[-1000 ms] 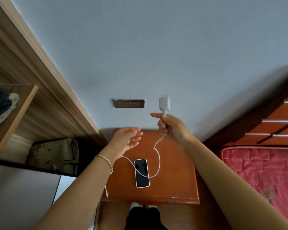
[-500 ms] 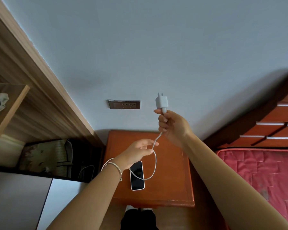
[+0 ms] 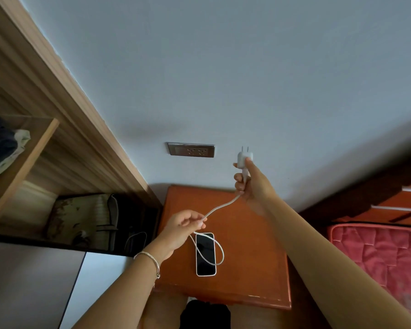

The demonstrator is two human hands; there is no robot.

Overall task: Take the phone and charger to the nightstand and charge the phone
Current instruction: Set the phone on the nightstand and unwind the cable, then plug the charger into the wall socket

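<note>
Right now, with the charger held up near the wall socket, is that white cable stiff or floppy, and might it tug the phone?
Likely floppy: the cable sags from the charger in the right hand to the left hand and loops loosely over the phone. Probably light: a fingertip pinch carries it. The slack loop suggests the phone will not shift soon.

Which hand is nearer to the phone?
Left. The left hand pinches the cable close beside the phone; the right hand holds the charger up, clearly farther from it.

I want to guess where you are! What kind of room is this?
Most likely a bedroom: a red mattress lies beside a wooden nightstand with a phone on it, under a wall socket.
</note>
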